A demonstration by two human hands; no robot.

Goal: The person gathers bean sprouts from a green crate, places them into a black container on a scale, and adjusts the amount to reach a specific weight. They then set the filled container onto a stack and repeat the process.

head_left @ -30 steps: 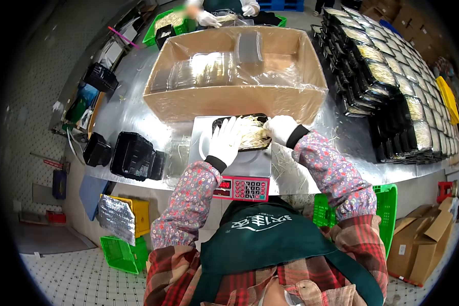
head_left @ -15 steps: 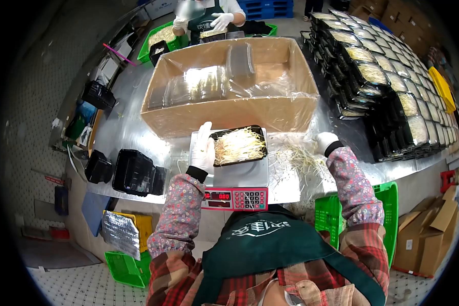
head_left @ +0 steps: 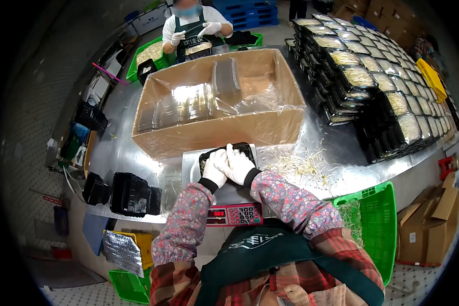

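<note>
A black plastic tray (head_left: 247, 149) lies on the flat plate of a red digital scale (head_left: 234, 214); its display shows red digits. My left hand (head_left: 215, 167), in a white glove, lies over the left part of the tray. My right hand (head_left: 238, 164), gloved too, rests close beside it, the two touching. The fingers of both look stretched out and laid flat on the tray's contents, which they mostly hide. Loose bean sprouts (head_left: 301, 166) are scattered on the metal table to the right of the scale.
Beyond the scale stands a large cardboard box (head_left: 219, 130) of clear lids (head_left: 186, 104). Filled trays (head_left: 359, 76) rise in tall stacks at right. Black trays (head_left: 131, 194) sit at left. A green crate (head_left: 380, 229) holds sprouts below the edge. A co-worker (head_left: 196, 30) stands opposite.
My right hand has come from the loose sprouts at right onto the tray. My left hand has moved from the tray's left side to over it. The view has shifted slightly.
</note>
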